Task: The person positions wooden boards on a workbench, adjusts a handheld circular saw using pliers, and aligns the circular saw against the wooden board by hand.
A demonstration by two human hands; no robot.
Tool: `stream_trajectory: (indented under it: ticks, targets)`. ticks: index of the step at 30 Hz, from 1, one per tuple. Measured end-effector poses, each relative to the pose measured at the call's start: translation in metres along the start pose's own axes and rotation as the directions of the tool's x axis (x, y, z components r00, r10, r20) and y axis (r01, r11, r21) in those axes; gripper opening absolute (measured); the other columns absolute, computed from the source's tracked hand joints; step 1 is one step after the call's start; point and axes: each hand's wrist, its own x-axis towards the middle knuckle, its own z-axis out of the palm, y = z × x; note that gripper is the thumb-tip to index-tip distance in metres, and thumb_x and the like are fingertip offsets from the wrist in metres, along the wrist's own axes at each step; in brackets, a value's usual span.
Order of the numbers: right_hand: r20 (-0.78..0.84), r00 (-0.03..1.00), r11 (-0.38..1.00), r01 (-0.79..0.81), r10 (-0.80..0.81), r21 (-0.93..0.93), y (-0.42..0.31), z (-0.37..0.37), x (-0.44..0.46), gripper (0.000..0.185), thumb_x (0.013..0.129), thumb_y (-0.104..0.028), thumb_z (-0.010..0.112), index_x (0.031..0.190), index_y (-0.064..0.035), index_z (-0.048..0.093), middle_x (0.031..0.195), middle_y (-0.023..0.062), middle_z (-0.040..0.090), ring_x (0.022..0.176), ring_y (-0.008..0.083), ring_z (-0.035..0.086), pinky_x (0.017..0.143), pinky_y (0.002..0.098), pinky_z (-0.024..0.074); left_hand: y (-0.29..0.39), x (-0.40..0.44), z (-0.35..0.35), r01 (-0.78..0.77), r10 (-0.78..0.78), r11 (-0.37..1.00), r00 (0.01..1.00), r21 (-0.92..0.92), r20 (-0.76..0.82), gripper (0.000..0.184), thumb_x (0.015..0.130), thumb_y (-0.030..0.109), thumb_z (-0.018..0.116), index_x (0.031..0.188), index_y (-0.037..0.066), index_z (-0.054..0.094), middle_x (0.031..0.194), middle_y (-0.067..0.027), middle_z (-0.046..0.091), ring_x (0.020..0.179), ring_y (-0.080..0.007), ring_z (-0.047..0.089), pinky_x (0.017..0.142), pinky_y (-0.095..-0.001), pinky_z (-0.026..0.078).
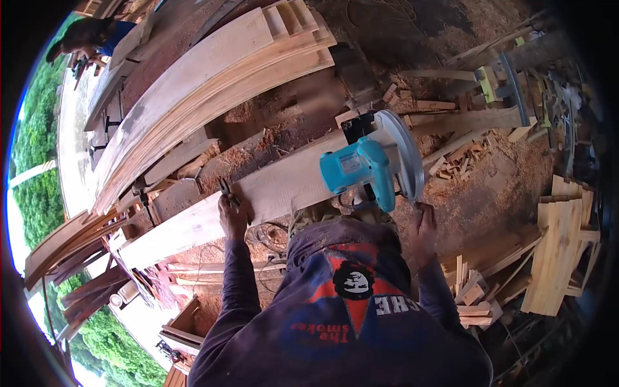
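A long pale plank (pixel 277 187) lies across the view in front of my body. My left hand (pixel 233 216) is at the plank's near edge, with its fingers closed round a pair of dark pliers (pixel 225 188). A teal circular saw (pixel 361 169) with a grey round blade guard (pixel 403 155) rests on the right part of the plank. My right hand (pixel 424 226) is just below the guard, near its lower edge; whether its fingertips touch or hold anything is too small to tell.
Stacked wide boards (pixel 213 84) lie beyond the plank. Another person (pixel 87 39) is at the upper left. Offcuts (pixel 459 160) and sawdust cover the ground at right, near a clamp (pixel 493 84) and a pile of pale boards (pixel 556 251).
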Motion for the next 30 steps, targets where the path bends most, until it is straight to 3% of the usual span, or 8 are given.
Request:
stream_trajectory:
  ticks: [12,15,17,19,22,24,28,30]
  targets:
    - [-0.187,0.963,0.975,-0.211,0.196,-0.063,0.000,0.039,-0.008,0.035,0.104,-0.031,0.050,0.109,0.0017,0.059,0.096,0.0198,0.065,0.085,0.0377,0.064,0.073,0.0463,0.0493,-0.033,0.065,-0.015,-0.111,0.100,0.993,0.976,0.049,0.195,0.040,0.078,0.023,0.077,0.107,0.004,0.055,0.096,-0.0192,0.065,0.090,-0.0399,0.065,0.076,-0.0484,0.051]
    - [-0.119,0.916,0.920,-0.369,0.384,0.132,-0.003,0.038,-0.019,0.043,0.105,-0.037,0.048,0.122,0.0024,0.055,0.104,0.0176,0.065,0.092,0.0314,0.064,0.082,0.0433,0.0509,-0.039,0.074,-0.016,-0.181,0.193,0.979,0.970,-0.092,0.149,0.036,0.080,0.017,0.075,0.107,0.005,0.054,0.095,-0.0171,0.063,0.087,-0.0380,0.065,0.074,-0.0465,0.052]
    - [-0.360,0.855,0.920,-0.291,0.373,0.262,-0.010,0.039,-0.029,0.050,0.106,-0.037,0.045,0.135,0.0034,0.044,0.119,0.0180,0.060,0.107,0.0274,0.060,0.095,0.0415,0.0480,-0.039,0.088,-0.021,-0.285,0.293,0.950,0.955,-0.126,0.044,0.031,0.081,0.008,0.071,0.107,0.005,0.054,0.094,-0.0149,0.061,0.084,-0.0349,0.064,0.073,-0.0439,0.052]
    - [-0.358,0.895,0.964,-0.258,0.265,0.067,-0.064,0.024,-0.019,0.053,0.106,-0.037,0.044,0.139,0.0040,0.039,0.125,0.0194,0.056,0.113,0.0282,0.057,0.099,0.0414,0.0453,-0.047,0.116,-0.023,-0.314,0.315,0.945,0.949,-0.097,-0.008,0.029,0.083,0.008,0.068,0.108,0.006,0.054,0.096,-0.0159,0.061,0.085,-0.0344,0.064,0.073,-0.0441,0.052]
    - [-0.323,0.946,0.992,-0.070,0.032,-0.107,-0.118,0.010,0.001,0.047,0.105,-0.028,0.047,0.140,0.0033,0.040,0.134,0.0194,0.050,0.122,0.0293,0.053,0.105,0.0415,0.0416,-0.065,0.160,-0.019,-0.309,0.309,0.951,0.949,0.000,0.059,0.032,0.085,0.014,0.066,0.114,0.007,0.055,0.099,-0.0197,0.065,0.091,-0.0397,0.066,0.077,-0.0465,0.053]
    - [-0.017,0.991,0.947,0.119,-0.130,-0.299,-0.151,0.004,0.032,0.042,0.101,-0.019,0.055,0.136,0.0027,0.045,0.135,0.0190,0.050,0.121,0.0303,0.053,0.105,0.0418,0.0415,-0.075,0.185,-0.007,-0.258,0.253,0.966,0.952,0.008,0.171,0.033,0.087,0.017,0.065,0.117,0.007,0.055,0.104,-0.0205,0.064,0.094,-0.0414,0.065,0.078,-0.0472,0.053]
    - [0.226,0.920,0.918,-0.360,0.320,0.167,-0.164,0.017,0.075,0.042,0.090,-0.017,0.073,0.124,-0.0010,0.053,0.110,0.0104,0.064,0.095,0.0189,0.063,0.085,0.0353,0.0532,-0.085,0.211,0.030,-0.388,0.373,0.921,0.906,0.043,0.200,0.028,0.090,0.020,0.063,0.115,0.009,0.056,0.100,-0.0180,0.065,0.096,-0.0399,0.065,0.079,-0.0484,0.052]
    - [0.227,0.918,0.907,-0.370,0.324,0.200,-0.166,0.021,0.093,0.033,0.090,-0.018,0.074,0.115,-0.0010,0.059,0.095,0.0051,0.067,0.082,0.0117,0.063,0.075,0.0306,0.0547,-0.085,0.213,0.042,-0.495,0.487,0.869,0.859,0.010,0.161,0.028,0.091,0.024,0.063,0.114,0.010,0.055,0.101,-0.0181,0.064,0.098,-0.0413,0.064,0.079,-0.0505,0.052]
